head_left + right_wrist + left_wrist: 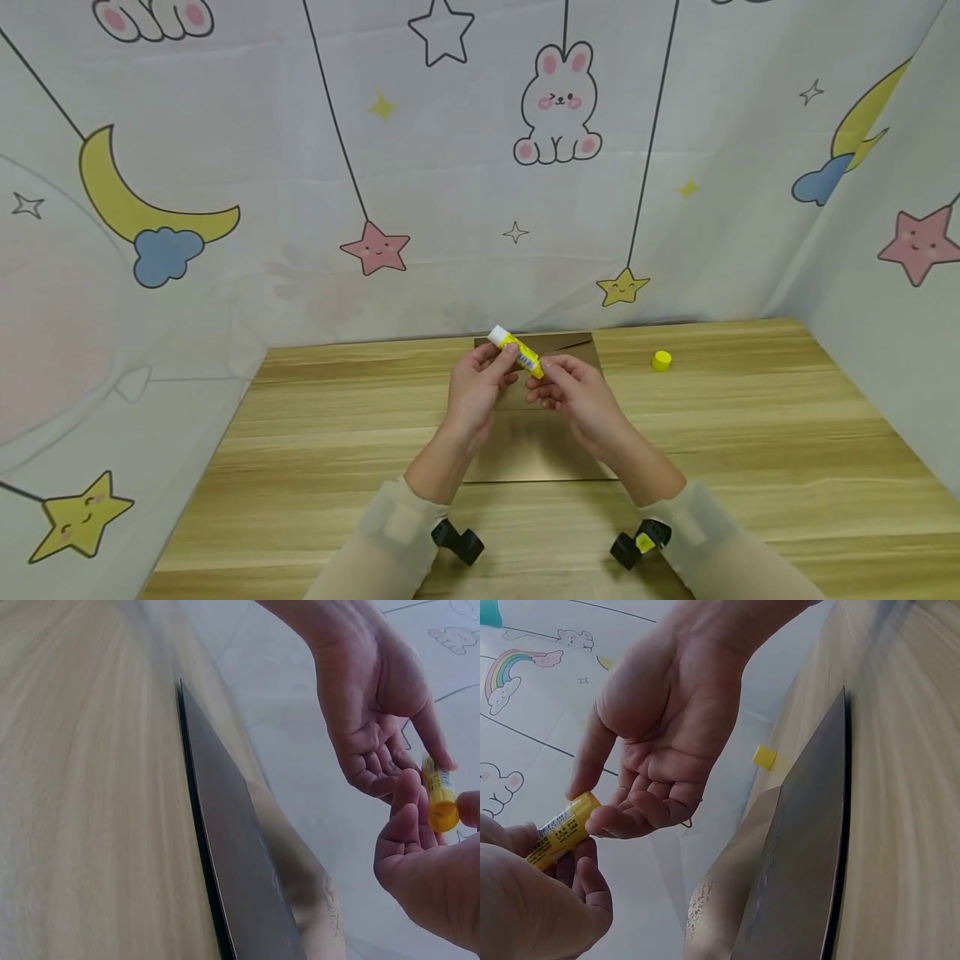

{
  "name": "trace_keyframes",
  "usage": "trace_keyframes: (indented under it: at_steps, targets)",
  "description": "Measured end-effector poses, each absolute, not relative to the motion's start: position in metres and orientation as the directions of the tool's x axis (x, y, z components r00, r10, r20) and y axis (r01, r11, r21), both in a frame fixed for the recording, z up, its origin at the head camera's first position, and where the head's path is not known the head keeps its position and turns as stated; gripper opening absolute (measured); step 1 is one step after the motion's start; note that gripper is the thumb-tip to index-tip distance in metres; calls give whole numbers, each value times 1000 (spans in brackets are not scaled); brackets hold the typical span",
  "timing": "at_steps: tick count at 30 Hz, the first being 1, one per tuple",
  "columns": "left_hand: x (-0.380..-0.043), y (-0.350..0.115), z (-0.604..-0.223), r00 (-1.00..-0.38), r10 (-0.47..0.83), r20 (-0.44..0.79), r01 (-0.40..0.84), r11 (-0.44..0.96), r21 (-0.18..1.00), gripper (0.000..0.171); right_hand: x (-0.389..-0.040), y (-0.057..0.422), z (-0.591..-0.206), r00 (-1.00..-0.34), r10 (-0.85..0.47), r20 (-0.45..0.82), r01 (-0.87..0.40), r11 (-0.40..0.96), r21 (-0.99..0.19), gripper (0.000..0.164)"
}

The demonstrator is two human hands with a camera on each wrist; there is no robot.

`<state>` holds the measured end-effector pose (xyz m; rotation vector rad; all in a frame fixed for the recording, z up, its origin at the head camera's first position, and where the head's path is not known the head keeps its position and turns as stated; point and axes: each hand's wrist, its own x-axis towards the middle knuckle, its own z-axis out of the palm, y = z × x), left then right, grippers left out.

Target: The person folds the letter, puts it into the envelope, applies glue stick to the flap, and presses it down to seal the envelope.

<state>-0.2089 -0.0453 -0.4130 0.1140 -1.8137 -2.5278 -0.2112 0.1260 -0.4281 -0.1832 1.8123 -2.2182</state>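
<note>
Held up over the table, a yellow glue stick [517, 351] lies aslant between both hands, its bare white end at the upper left. My left hand [472, 392] grips its barrel between thumb and fingers. At the lower yellow end, the thumb and fingertips of my right hand [588, 404] pinch the base. That round yellow base faces the camera in the right wrist view, beside the right thumb [470, 808]. Beneath the hands lies a flat brown envelope-like sheet [525, 454], its far part creased and partly hidden by the hands.
A small yellow cap [662, 361] stands on the wooden table [337, 433] to the right of the brown sheet. In the left wrist view, the sheet's far flap [727, 877] rises off the table. A white printed cloth [465, 167] hangs behind the table and along its sides.
</note>
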Motion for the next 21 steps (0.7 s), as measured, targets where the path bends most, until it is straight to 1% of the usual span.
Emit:
trace_keyframes:
  at_steps: [2, 6, 14, 17, 21]
  targets:
    - [-209, -45, -413, -997, -68, -44, -20, -320, 947, 36, -211, 127, -429, -955, -291, -54, 112, -186, -976, 28]
    - [-210, -44, -414, -996, -76, -50, -23, -328, 944, 34, -210, 126, -431, -965, -264, 6, 36, -155, -987, 23]
    - [-210, -44, -414, -996, -78, -52, -24, -333, 943, 33, -207, 121, -431, -976, -191, 105, -86, -106, -991, 29]
    - [-209, -44, -414, -994, -88, -57, -24, -337, 941, 32, -207, 122, -429, -974, -200, 106, -94, -70, -993, 32]
    - [-210, -44, -412, -992, -114, -55, -15, -321, 947, 33, -209, 124, -427, -970, -228, 78, -80, 2, -997, 36]
